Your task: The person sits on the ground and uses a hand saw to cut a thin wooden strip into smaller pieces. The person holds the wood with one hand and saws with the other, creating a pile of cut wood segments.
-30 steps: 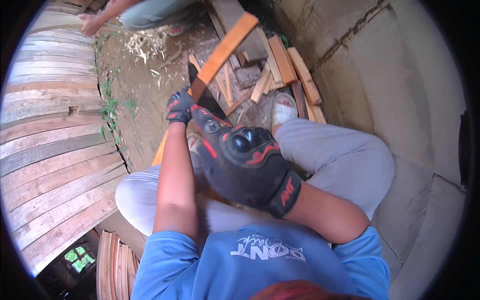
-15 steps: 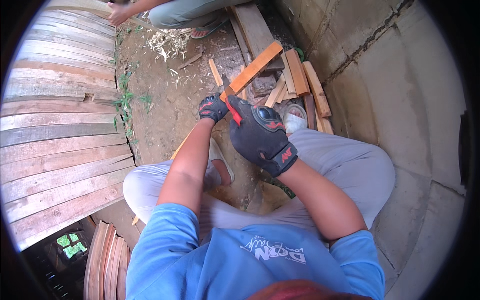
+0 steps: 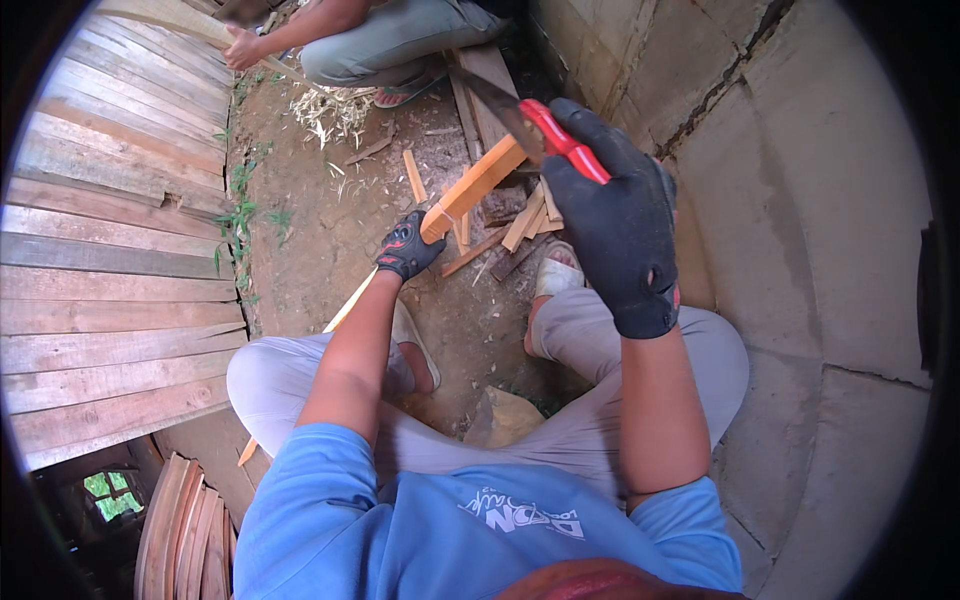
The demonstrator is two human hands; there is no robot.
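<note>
My right hand (image 3: 620, 205), in a black glove, is raised at the right of the middle and closed round the red handle (image 3: 562, 138) of what looks like a hand saw. Its dark, tapering blade (image 3: 490, 95) points up and left; no teeth can be made out. My left hand (image 3: 408, 246), also gloved, grips the near end of an orange-brown wooden batten (image 3: 480, 183), which slants away to the upper right. A line crosses the batten near that end. The raised blade passes over the batten's far end in view. Whether they touch I cannot tell.
Offcuts (image 3: 525, 222) lie beyond my right foot, near a concrete wall (image 3: 800, 230). Wooden boards (image 3: 120, 265) line the left. Another person's hand (image 3: 243, 47) holds a long board, near shavings (image 3: 330, 115). A thin pale strip (image 3: 350, 300) passes beneath my left forearm.
My right hand has lifted the saw away from the batten's near end, up and to the right. My left hand, still on the batten, sits slightly lower and further left.
</note>
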